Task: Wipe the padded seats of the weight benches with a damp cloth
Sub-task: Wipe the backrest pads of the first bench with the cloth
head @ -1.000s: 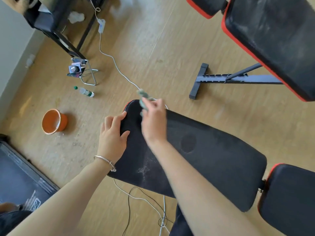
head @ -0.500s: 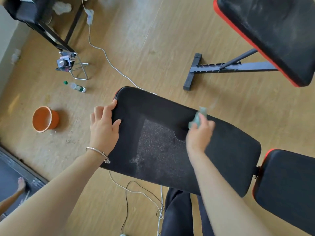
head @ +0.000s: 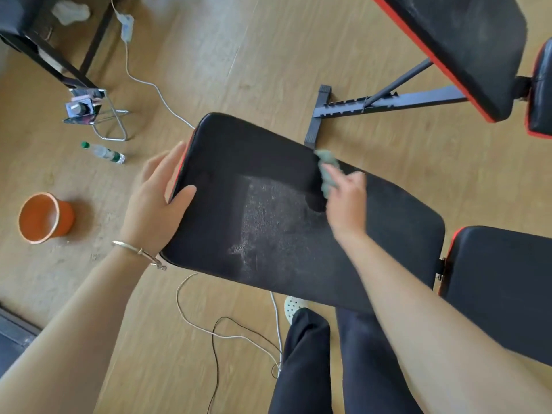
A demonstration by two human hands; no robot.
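Note:
A long black padded bench back (head: 268,222) with red trim lies in front of me; a dusty pale patch shows in its middle. My left hand (head: 155,204) grips its left end, thumb on top. My right hand (head: 346,201) holds a crumpled grey-green cloth (head: 327,171) against the pad's far edge. The bench's black seat pad (head: 501,282) adjoins on the right. A second bench's dusty black pad (head: 466,43) stands at the top right.
An orange bucket (head: 44,218) sits on the wooden floor at left, with a plastic bottle (head: 104,153) and a small metal stand (head: 89,110) beyond it. Cables (head: 215,333) trail under the bench. The second bench's dark frame foot (head: 316,115) rests near the cloth. My legs (head: 328,369) are below.
My right hand swept the cloth from the pad's left end rightward, then a little toward the far edge. My left hand shifted to grip the pad's left end.

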